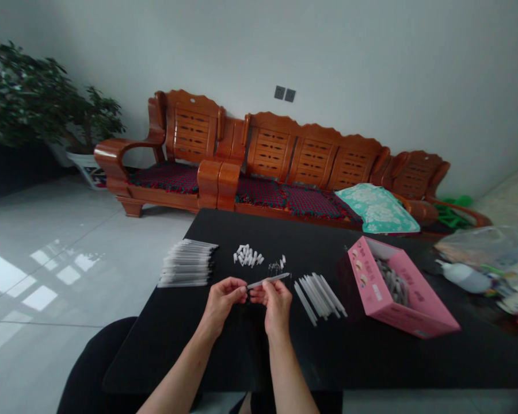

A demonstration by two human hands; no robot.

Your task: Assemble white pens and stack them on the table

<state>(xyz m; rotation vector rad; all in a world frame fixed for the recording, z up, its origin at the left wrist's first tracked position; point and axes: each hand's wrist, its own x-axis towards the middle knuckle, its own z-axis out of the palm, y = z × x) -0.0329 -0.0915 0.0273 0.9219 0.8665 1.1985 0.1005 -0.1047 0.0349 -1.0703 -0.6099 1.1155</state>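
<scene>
Both my hands meet above the black table (224, 356), near its front middle. My right hand (277, 300) is closed around a thin white pen tube (271, 280) that points up and to the right. My left hand (225, 296) pinches at the tube's lower end; what its fingertips hold is too small to name. Just beyond them lie a small heap of white caps (247, 256) and a few tiny dark parts (277, 266). A row of white tubes (320, 294) lies to the right, and a neat stack of tubes (187, 263) to the left.
An open pink box (397, 290) with grey parts inside sits at the right. A white bottle (463, 275) and plastic bags (483, 244) crowd the table's far right. Behind stands a wooden sofa set (267, 161) and a potted plant (38, 109) at left.
</scene>
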